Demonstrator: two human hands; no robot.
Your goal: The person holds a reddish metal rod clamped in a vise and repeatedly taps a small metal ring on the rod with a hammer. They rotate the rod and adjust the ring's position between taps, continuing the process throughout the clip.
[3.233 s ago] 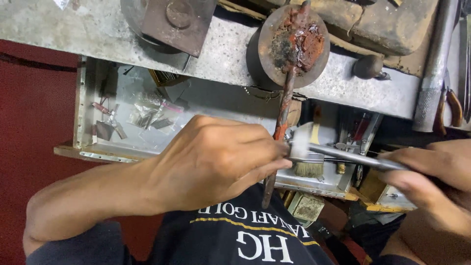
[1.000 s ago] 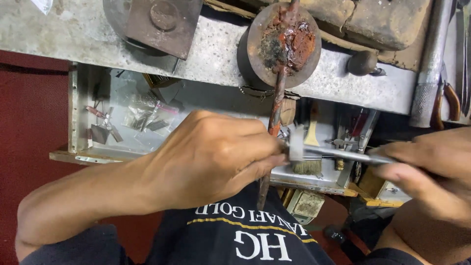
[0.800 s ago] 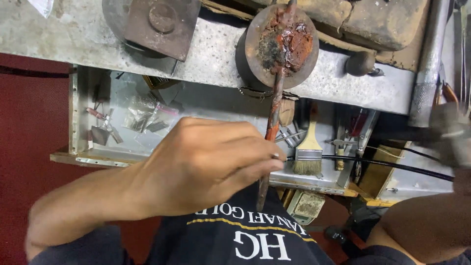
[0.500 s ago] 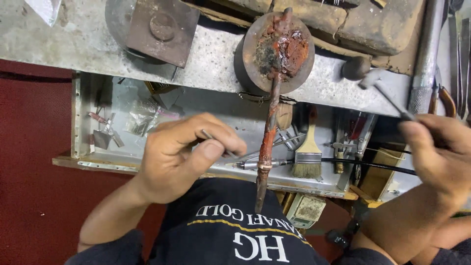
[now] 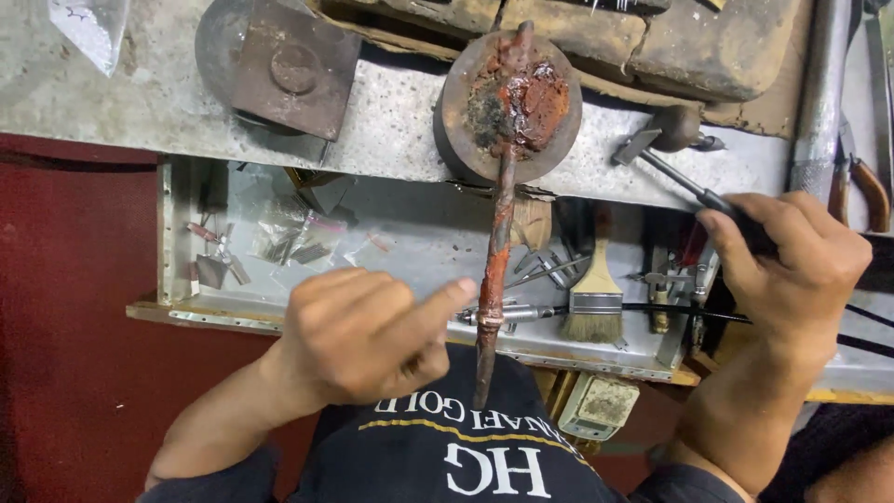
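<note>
A rusty rod (image 5: 494, 270) coated in reddish wax hangs down from a round rusted disc (image 5: 507, 102) on the bench edge. My left hand (image 5: 358, 335) hovers just left of the rod with its fingers loosely curled and the index finger stretched toward it, holding nothing. Over at the right, my right hand (image 5: 792, 265) grips the dark handle of a small hammer (image 5: 666, 158). The hammer's head rests on the metal bench top beside a round knob (image 5: 678, 126).
An open metal drawer (image 5: 177, 307) under the bench holds small plastic bags (image 5: 289, 242), a flat paintbrush (image 5: 596, 298), a thin black-cabled handpiece (image 5: 521, 314) and small tools. A square metal block (image 5: 293, 65) sits on the bench. Pliers (image 5: 861, 177) and a pipe (image 5: 824, 93) lie at right.
My left hand let go of the rod and pulled back left. My right hand left the rod, moved up and right, and now holds the small hammer.
</note>
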